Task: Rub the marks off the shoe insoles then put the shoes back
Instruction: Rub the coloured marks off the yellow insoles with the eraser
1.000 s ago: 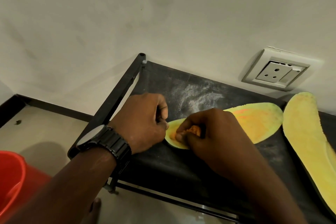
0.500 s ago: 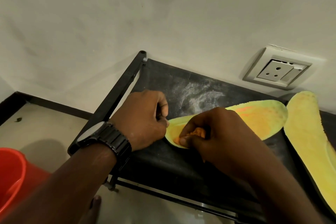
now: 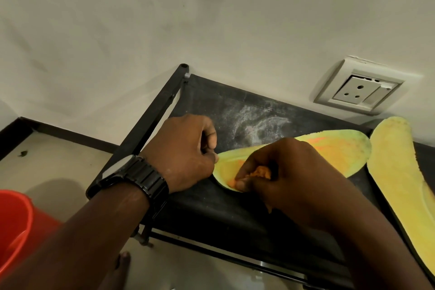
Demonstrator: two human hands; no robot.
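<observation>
A yellow-green insole with an orange stain lies across the black fabric shelf. My left hand, a black watch on its wrist, pinches the insole's near tip and holds it down. My right hand grips a small orange wad and presses it onto the insole's near end. A second yellow insole lies at the right, partly out of frame.
The shelf's black frame bar runs along its left side, against a cream wall with a white socket. A red bucket stands on the floor at the lower left. White dust marks the shelf behind the insole.
My right hand with the orange wad has shifted slightly right along the insole's near end, then back toward the edge. My left hand keeps its hold.
</observation>
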